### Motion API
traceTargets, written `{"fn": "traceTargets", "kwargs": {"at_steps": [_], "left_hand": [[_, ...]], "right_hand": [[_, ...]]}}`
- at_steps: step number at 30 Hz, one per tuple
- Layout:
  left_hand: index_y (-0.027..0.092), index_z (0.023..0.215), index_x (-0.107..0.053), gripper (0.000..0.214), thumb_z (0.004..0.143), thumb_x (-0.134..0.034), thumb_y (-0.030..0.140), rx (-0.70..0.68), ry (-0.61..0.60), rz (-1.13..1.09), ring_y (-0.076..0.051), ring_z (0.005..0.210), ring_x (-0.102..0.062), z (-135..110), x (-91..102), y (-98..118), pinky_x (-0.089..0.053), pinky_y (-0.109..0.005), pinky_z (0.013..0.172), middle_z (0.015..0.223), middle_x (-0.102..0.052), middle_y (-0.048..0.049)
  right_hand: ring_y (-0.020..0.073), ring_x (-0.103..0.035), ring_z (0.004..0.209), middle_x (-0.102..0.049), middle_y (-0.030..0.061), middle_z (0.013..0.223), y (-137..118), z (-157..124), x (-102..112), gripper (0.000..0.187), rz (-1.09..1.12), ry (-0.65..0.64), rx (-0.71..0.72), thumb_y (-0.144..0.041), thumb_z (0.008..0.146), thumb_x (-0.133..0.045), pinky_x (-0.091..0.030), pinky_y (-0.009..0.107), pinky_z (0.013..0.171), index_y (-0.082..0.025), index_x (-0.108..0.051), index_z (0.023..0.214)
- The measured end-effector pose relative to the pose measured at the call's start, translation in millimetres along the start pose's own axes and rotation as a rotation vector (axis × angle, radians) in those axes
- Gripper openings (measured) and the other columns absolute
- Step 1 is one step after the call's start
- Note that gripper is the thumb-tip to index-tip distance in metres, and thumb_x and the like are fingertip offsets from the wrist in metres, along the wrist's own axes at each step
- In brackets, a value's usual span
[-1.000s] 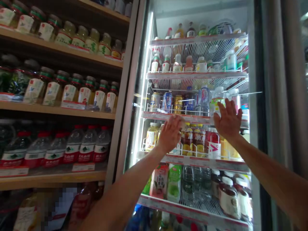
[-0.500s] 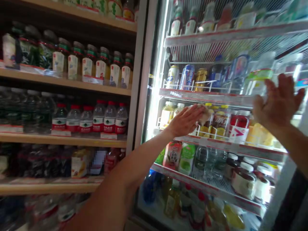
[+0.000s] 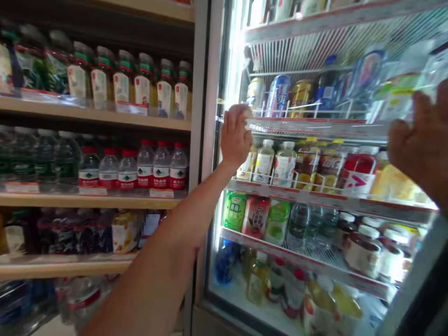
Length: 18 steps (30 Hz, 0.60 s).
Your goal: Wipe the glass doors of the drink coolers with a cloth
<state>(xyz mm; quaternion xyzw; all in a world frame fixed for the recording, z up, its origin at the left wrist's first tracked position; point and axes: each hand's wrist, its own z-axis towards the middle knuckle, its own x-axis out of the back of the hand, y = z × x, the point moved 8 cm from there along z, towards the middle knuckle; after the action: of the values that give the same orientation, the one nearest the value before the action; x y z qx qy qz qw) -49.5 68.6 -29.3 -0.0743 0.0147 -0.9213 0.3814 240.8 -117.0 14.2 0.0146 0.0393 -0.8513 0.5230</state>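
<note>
My left hand [image 3: 235,140] is raised at the left side of the lit drinks fridge, its fingers lying over a pale crumpled cloth [image 3: 247,112] that only partly shows. Behind it are a shelf edge and a white can [image 3: 256,93]. At the right edge of the view, my right hand [image 3: 422,140] is held up with fingers apart and nothing in it, partly cut off by the frame. It is nearest to a clear bottle with a green and yellow label [image 3: 401,95]. Whether either hand touches glass I cannot tell.
Fridge shelves hold juice bottles [image 3: 264,161], green and red cartons [image 3: 257,217] and brown jars with white lids [image 3: 364,252]. To the left, wooden shelves [image 3: 105,199] carry red-capped water bottles [image 3: 161,165] and tea bottles [image 3: 124,86]. A grey upright frame [image 3: 201,93] separates them.
My left hand has swept left and up with the cloth, from the middle shelf to the fridge's left side. My right hand sits further right in view. The view has shifted downward.
</note>
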Motion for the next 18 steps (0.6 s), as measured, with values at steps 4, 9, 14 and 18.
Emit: {"fn": "traceTargets", "kwargs": {"at_steps": [4, 9, 14, 18], "left_hand": [[0.015, 0.135, -0.036, 0.051, 0.086, -0.037, 0.027, -0.335, -0.147, -0.083, -0.022, 0.14, -0.003, -28, -15.7, 29, -0.017, -0.044, 0.116, 0.149, -0.028, -0.0065], [0.021, 0.134, -0.039, 0.047, 0.087, -0.036, 0.024, -0.588, -0.138, -0.1, -0.018, 0.139, -0.015, -40, -17.1, 40, -0.02, -0.039, 0.115, 0.144, -0.038, -0.0017], [0.018, 0.14, -0.029, 0.055, 0.085, -0.038, 0.019, -0.385, 0.096, -0.128, -0.022, 0.141, -0.006, -22, -5.2, 39, -0.02, -0.044, 0.115, 0.15, -0.024, -0.0034], [0.029, 0.14, -0.028, 0.054, 0.087, -0.04, 0.025, -0.92, -0.155, -0.174, -0.016, 0.139, -0.016, -59, -20.7, 90, -0.025, -0.037, 0.113, 0.145, -0.036, 0.0045]], "right_hand": [[0.0269, -0.015, 0.139, -0.023, 0.0157, 0.149, -22, -2, -2, 0.059, 0.067, -0.121, 0.085, -0.045, 0.09, -0.025, -0.015, 0.054, 0.106, -0.013, -0.033, 0.139], [0.0255, -0.017, 0.139, -0.025, 0.0134, 0.149, -24, -11, 0, 0.055, 0.001, -0.106, 0.106, -0.042, 0.091, -0.026, -0.015, 0.05, 0.108, -0.014, -0.036, 0.137], [0.0267, -0.017, 0.139, -0.024, 0.0098, 0.149, -27, -17, 2, 0.054, -0.002, -0.15, 0.103, -0.037, 0.089, -0.03, -0.015, 0.051, 0.109, -0.019, -0.03, 0.14], [0.0261, -0.017, 0.139, -0.024, 0.0085, 0.15, -27, -18, 3, 0.054, 0.022, -0.154, 0.095, -0.036, 0.089, -0.032, -0.015, 0.051, 0.109, -0.021, -0.03, 0.14]]}}
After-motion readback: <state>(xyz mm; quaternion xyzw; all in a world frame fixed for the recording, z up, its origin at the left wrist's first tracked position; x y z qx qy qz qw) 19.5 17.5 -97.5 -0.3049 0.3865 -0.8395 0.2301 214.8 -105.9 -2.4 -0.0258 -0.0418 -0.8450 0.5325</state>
